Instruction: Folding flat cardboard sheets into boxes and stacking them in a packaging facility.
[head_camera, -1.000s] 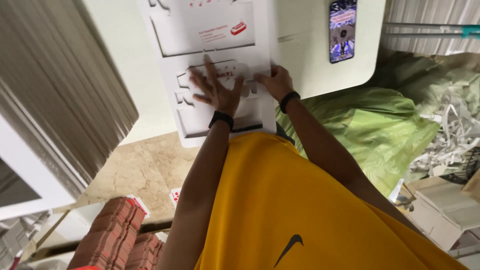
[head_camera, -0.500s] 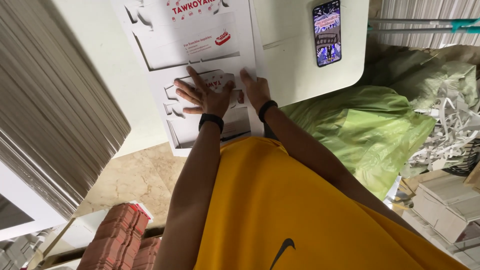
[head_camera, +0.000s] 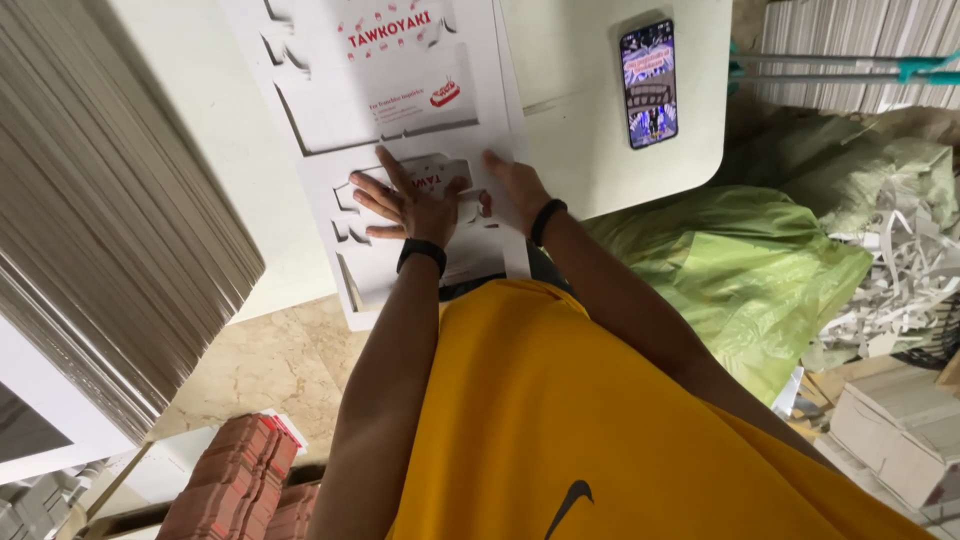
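Observation:
A large white die-cut cardboard sheet (head_camera: 390, 110) with red printing lies flat on a white table (head_camera: 590, 120), its near end hanging over the table's edge. My left hand (head_camera: 405, 200) presses flat on the sheet's near panel, fingers spread apart. My right hand (head_camera: 515, 180) rests on the sheet's right edge close beside it, fingers pointing away from me. Both wrists wear black bands. Neither hand grips anything.
A phone (head_camera: 648, 82) with a lit screen lies on the table's right part. A tall stack of flat cardboard sheets (head_camera: 110, 220) stands at left. Green plastic sacks (head_camera: 740, 270) and paper scraps (head_camera: 900, 280) lie at right. Reddish bricks (head_camera: 235, 490) sit on the floor.
The view has shifted, so the sheet and hands sit lower and more to the left in frame. My hands stay pressed on the sheet, the left fingers spread wider.

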